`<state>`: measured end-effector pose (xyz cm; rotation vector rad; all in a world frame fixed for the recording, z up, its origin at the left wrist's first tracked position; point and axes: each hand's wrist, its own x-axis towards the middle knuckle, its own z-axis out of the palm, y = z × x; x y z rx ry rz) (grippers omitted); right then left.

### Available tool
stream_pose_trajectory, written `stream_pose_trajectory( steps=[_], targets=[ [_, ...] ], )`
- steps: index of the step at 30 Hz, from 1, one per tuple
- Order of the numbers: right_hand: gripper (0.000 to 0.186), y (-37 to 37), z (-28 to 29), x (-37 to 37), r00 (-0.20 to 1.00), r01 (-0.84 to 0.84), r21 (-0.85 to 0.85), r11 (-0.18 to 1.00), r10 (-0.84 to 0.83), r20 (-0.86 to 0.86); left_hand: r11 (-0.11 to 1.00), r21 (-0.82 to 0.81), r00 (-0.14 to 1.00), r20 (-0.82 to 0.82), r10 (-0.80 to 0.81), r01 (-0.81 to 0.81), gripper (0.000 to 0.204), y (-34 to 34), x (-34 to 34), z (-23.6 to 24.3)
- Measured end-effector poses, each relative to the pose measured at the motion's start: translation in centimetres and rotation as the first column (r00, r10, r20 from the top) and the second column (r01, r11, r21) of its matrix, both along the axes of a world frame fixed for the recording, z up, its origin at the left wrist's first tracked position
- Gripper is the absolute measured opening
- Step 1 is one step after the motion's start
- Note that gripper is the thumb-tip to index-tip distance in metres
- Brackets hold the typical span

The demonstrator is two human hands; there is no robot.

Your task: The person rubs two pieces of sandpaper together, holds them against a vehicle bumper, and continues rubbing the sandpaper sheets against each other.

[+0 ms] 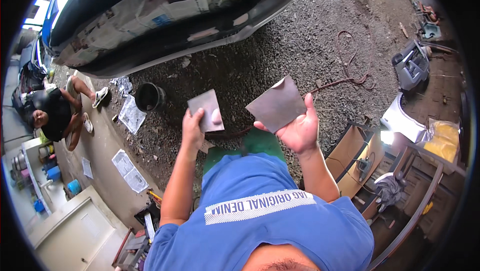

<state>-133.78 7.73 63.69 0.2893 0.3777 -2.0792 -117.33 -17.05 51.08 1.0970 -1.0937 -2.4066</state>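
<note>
Left hand (191, 132) grips smaller grey sheet (206, 105) at its lower left edge. Right hand (301, 135) holds larger grey sheet (277, 103) by its lower right. Sheets apart, both above gravel (327, 36), near paper-masked car (155, 13).

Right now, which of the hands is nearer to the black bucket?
Left. The left hand is a little right of the black bucket and lower in the picture; the right hand is much farther right.
</note>
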Motion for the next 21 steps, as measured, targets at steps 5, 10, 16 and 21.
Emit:
stream_pose_trajectory(
  steps=[5,10,16,21],
  targets=[
    [0.073,1.5,-5.2,-10.2,0.981,0.003,0.148,0.989,0.026,-0.19,0.984,0.177,0.879,0.472,-0.065,-0.022,0.036,6.7,0.7,-18.1],
    [0.066,-1.8,-14.3,-19.3,0.595,0.238,0.589,0.773,0.363,-0.717,0.887,0.451,0.854,0.497,-0.156,-0.1,0.053,14.2,2.1,-29.5],
    [0.063,-9.7,-27.1,-28.1,-0.485,0.716,0.132,0.686,0.624,-0.613,0.666,0.74,0.966,0.229,-0.117,-0.094,0.044,22.4,-1.4,-31.9],
    [0.058,-16.2,-32.1,-32.1,-0.665,0.712,-0.167,0.682,0.579,-0.471,0.622,0.764,0.951,0.293,-0.1,-0.17,0.042,21.4,-1.4,-32.3]
  ],
)
